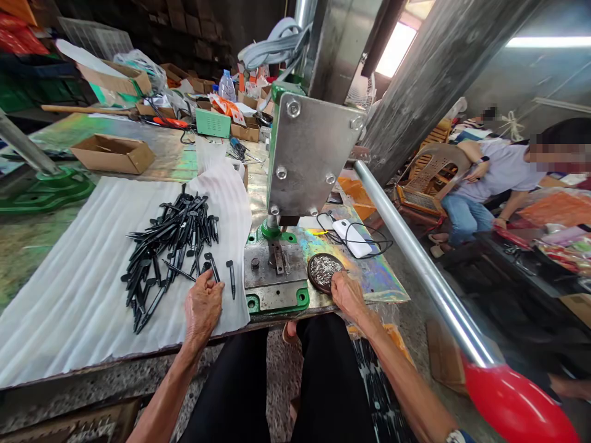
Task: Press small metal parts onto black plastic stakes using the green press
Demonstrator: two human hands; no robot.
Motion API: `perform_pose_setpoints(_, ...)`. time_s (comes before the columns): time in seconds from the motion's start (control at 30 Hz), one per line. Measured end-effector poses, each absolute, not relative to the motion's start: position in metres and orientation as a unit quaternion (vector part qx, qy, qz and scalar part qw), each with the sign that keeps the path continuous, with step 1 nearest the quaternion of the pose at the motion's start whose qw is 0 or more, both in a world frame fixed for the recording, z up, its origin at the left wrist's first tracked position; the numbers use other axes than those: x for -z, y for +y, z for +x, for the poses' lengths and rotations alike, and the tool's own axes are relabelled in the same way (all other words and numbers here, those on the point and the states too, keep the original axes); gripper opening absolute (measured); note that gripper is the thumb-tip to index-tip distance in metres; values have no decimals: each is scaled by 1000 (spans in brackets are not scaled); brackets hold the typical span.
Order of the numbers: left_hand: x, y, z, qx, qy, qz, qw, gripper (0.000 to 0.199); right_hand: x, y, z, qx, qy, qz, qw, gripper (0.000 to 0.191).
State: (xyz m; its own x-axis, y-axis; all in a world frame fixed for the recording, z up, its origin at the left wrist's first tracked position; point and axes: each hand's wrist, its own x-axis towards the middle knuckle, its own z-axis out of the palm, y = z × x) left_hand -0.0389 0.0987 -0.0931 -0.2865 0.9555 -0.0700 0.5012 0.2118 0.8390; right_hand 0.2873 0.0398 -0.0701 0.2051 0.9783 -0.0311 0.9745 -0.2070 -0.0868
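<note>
A pile of black pointed plastic pieces (178, 231) lies on white foam sheeting (69, 277) at the left. My left hand (204, 301) is at the pile's lower right edge, fingers pinched on one black piece (212, 266). Another black piece (231, 279) lies apart, just right of it. My right hand (347, 295) has its fingers closed at the rim of a round dish (323, 271) of small shiny parts; whatever they hold is hidden. Between my hands stands a hand press with a steel plate (309, 154) and a green base (302, 298).
The press's long lever (415, 258) slopes down right to a red knob (517, 400). A white device (351, 238) with a black cable lies behind the dish. An open cardboard box (113, 154) stands back left. A person (498, 160) sits at the right.
</note>
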Motion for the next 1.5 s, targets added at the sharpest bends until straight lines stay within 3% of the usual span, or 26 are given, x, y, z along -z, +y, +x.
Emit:
perform_pose_setpoints(0.23, 82, 96, -33, -504, 633, 382, 447, 41, 82, 37, 306, -96, -613, -772, 139, 17)
perform_pose_setpoints(0.63, 46, 83, -41, -564, 577, 376, 455, 40, 93, 42, 316, -184, -565, -758, 268, 22)
perform_pose_setpoints(1.3, 25, 69, -36, -564, 538, 397, 485, 39, 80, 46, 308, -403, -391, -711, 422, 28)
perform_pose_setpoints(1.5, 15, 64, -26, -546, 522, 376, 537, 49, 80, 47, 306, -447, -355, -684, 454, 29)
